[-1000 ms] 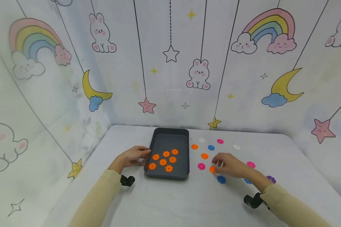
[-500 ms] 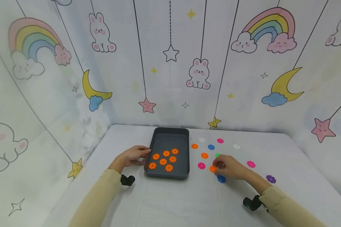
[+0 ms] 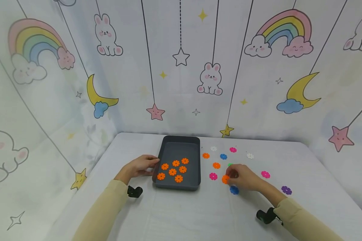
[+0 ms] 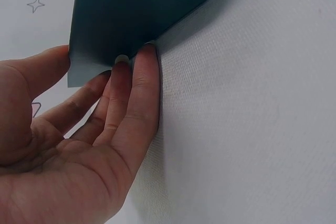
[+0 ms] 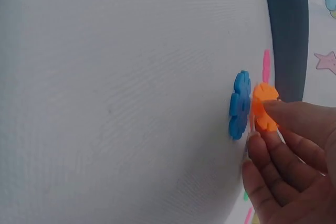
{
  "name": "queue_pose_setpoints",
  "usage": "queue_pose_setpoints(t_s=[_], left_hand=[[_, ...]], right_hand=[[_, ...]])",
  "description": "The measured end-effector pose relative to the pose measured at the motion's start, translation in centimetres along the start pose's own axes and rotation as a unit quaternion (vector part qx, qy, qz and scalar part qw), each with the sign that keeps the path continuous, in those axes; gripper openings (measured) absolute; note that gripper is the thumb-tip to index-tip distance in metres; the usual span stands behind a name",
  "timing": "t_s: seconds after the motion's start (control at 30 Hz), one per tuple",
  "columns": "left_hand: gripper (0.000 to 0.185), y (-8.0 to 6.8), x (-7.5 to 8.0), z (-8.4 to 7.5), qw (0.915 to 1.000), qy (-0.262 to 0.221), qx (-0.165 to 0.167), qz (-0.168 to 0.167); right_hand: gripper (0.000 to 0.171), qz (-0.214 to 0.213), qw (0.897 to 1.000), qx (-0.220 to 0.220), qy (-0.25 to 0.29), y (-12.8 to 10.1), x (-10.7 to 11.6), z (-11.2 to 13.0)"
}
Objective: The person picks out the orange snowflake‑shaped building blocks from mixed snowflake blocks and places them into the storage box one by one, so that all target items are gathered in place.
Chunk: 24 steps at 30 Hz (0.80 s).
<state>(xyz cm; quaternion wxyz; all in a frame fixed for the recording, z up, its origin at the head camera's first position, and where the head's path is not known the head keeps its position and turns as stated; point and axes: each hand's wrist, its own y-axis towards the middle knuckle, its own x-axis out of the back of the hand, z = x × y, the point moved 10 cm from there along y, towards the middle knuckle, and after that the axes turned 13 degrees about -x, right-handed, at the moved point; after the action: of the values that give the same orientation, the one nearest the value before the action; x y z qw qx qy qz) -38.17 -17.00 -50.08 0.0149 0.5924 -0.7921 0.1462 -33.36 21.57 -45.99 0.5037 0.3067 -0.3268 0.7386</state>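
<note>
A dark grey rectangular tray [image 3: 184, 150] lies on the table with several orange flower-shaped discs [image 3: 172, 172] in its near half. At its left side, my left hand [image 3: 141, 165] holds the wall; the left wrist view has the thumb at the rim and the fingertips against the outer side. To the right of the tray, my right hand [image 3: 244, 177] pinches another orange flower-shaped disc [image 5: 266, 106] between thumb and fingers. The disc stands tilted, close to the table. Beside it a blue flower-shaped disc [image 5: 240, 105] lies on the cloth.
Pink discs [image 3: 213, 176], orange discs [image 3: 216, 165], white ones [image 3: 250, 156], a blue one [image 3: 223, 156] and a purple one [image 3: 286, 190] lie scattered right of the tray. A green disc [image 3: 230, 165] is partly hidden behind my right hand. A patterned cloth wall rises behind the table.
My right hand has shifted slightly and now pinches the orange disc, which has tipped up. The green disc has come into sight; a blue one is now behind the wrist. The left hand has stayed put.
</note>
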Motion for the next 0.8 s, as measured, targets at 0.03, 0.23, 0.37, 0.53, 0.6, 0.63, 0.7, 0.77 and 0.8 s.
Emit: queue_pose_setpoints(t_s=[0.03, 0.23, 0.37, 0.53, 0.6, 0.63, 0.7, 0.77, 0.8], left_hand=[[0.047, 0.0, 0.0, 0.0, 1.0000, 0.000, 0.000, 0.000], [0.049, -0.3, -0.1, -0.2, 0.9999, 0.005, -0.005, 0.008], [0.048, -0.3, 0.0, -0.1, 1.0000, 0.003, -0.002, 0.004], [0.047, -0.1, -0.1, 0.0, 1.0000, -0.004, -0.003, 0.004], [0.047, 0.0, -0.1, 0.1, 1.0000, -0.006, -0.003, 0.003], [0.047, 0.0, -0.1, 0.1, 1.0000, -0.005, -0.004, 0.003], [0.047, 0.0, -0.1, 0.0, 1.0000, -0.003, -0.005, 0.003], [0.047, 0.0, 0.0, 0.0, 1.0000, -0.003, -0.005, 0.003], [0.047, 0.0, 0.0, 0.0, 1.0000, -0.004, -0.005, 0.003]], right_hand=[[0.018, 0.000, 1.000, 0.001, 0.003, 0.0, 0.1, 0.1], [0.010, 0.002, 1.000, 0.025, 0.016, -0.2, 0.5, 1.1], [0.007, -0.001, 0.999, 0.042, 0.015, -0.2, 0.9, 2.1], [0.007, -0.010, 0.998, 0.061, 0.016, 0.1, 1.7, 3.9], [0.008, -0.012, 0.997, 0.073, 0.020, 0.2, 2.1, 4.9], [0.008, -0.012, 0.997, 0.078, 0.021, 0.3, 2.3, 5.5], [0.008, -0.011, 0.996, 0.083, 0.029, 0.5, 2.7, 6.7], [0.007, -0.008, 0.996, 0.086, 0.036, 0.7, 3.0, 7.8], [0.007, -0.009, 0.995, 0.088, 0.035, 0.8, 3.1, 8.4]])
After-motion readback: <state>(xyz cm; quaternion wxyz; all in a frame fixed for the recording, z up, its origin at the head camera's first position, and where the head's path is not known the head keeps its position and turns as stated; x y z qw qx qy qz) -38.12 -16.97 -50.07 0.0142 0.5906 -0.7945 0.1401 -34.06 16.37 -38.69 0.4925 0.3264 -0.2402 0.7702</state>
